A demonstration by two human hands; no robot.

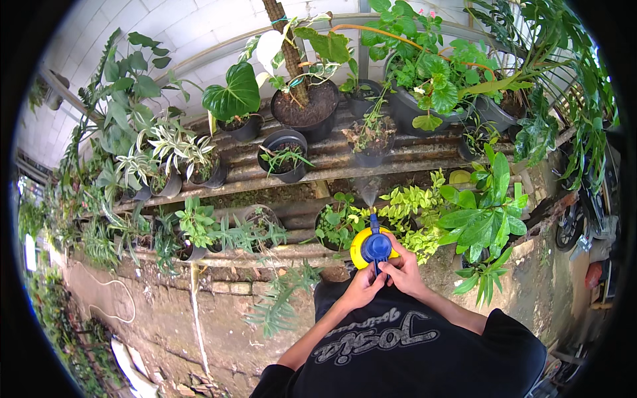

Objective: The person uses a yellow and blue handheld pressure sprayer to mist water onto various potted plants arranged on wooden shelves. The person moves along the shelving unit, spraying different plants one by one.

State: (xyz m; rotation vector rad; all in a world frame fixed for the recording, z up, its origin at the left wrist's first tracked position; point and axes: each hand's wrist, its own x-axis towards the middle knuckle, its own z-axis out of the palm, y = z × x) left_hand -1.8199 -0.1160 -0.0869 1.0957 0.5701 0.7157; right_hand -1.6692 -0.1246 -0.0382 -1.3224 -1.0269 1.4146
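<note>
Both my hands hold a yellow spray bottle (357, 248) with a blue pump head (376, 247) in front of my chest. My left hand (362, 287) grips the blue handle at its near end. My right hand (405, 266) wraps the bottle's right side, its thumb at the handle. A fine mist (368, 186) leaves the nozzle towards a black pot of withered, partly brown foliage (369, 135) on the upper shelf. Just left of the nozzle grows a round-leaved potted plant (338, 221); to the right is a yellow-green leafy plant (415, 209).
Corrugated shelves (318, 171) hold many potted plants, including a thick-stemmed one in a large pot (309, 117). A broad-leaved plant (490, 219) stands close to my right arm. A pale hose (112, 282) lies on the ground at left; a motorcycle wheel (569, 229) is at far right.
</note>
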